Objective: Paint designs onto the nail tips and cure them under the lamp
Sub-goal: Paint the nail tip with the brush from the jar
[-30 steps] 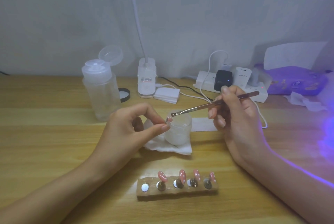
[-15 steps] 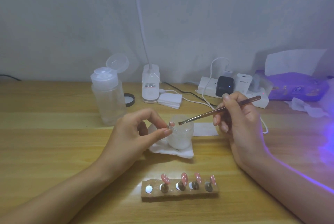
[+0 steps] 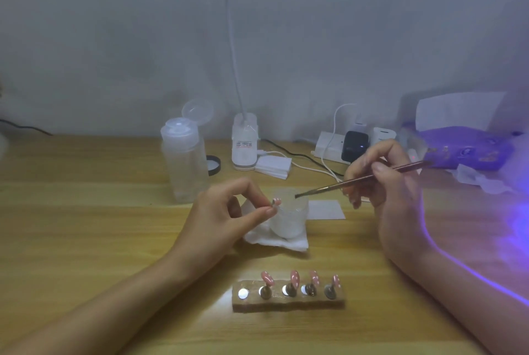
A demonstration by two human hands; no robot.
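**Head view.** The thumb and forefinger of the left hand (image 3: 226, 217) are curled in a pinch on the short stem of a single pink nail tip (image 3: 276, 201). The tip is held at the left rim of a small frosted jar (image 3: 289, 220). The fingers of the right hand (image 3: 383, 185) are curled round a slim brush (image 3: 357, 180), gripped like a pen. Its bristle end points left over the jar's mouth, near the held tip but apart from it. Whether the bristles touch the jar cannot be told.

The jar stands on a crumpled white wipe (image 3: 282, 242), with a white paper slip (image 3: 326, 209) just beside it on the right. Nearer the viewer, between the forearms, lies a holder block (image 3: 289, 301). It bears four more pink tips (image 3: 294, 277) upright on pegs, and its leftmost disc is bare.

Behind the left hand stands a clear pump bottle (image 3: 184, 160) with its flip cap open, and a black lid (image 3: 214, 165) lies beside it. Farther back are a white lamp base (image 3: 244, 142) with a thin neck rising out of view, a stack of white pads (image 3: 273, 167), a power strip (image 3: 329, 148) carrying a black adapter (image 3: 353, 144), and a purple pack (image 3: 469, 148) at far right.

All of this rests on a wooden table (image 3: 86, 225) set against a plain grey wall (image 3: 114, 39). Violet light washes the table's right edge and rims the right forearm.
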